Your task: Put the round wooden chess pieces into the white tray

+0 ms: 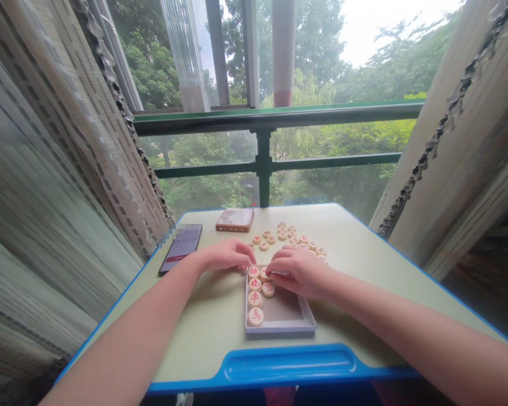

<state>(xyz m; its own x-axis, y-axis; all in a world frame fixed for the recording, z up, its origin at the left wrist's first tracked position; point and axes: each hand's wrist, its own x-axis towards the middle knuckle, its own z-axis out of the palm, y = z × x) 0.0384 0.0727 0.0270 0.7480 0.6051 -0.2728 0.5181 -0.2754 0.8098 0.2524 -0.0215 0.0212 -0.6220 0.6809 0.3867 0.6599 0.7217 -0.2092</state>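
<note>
A shallow pale box [279, 326] lies on the table in front of me. Along its left side runs a column of round wooden Chinese chess pieces with red characters, the lowest piece [256, 317] nearest me. A second column has begun beside it, with one piece [268, 290] in full sight. My right hand [298, 269] reaches over the box, its thumb and fingers closed on a Chinese chess piece [264, 274] at that column's top. My left hand [228, 255] is at the box's far left corner, fingers curled together; what they hold is hidden.
Behind the box lie several loose Chinese chess pieces [283, 235], some partly hidden by my right hand. A brown-edged box or lid [235, 220] sits at the far side. A phone [182, 250] lies at the left. The table [195, 332] has a raised blue front edge [290, 363].
</note>
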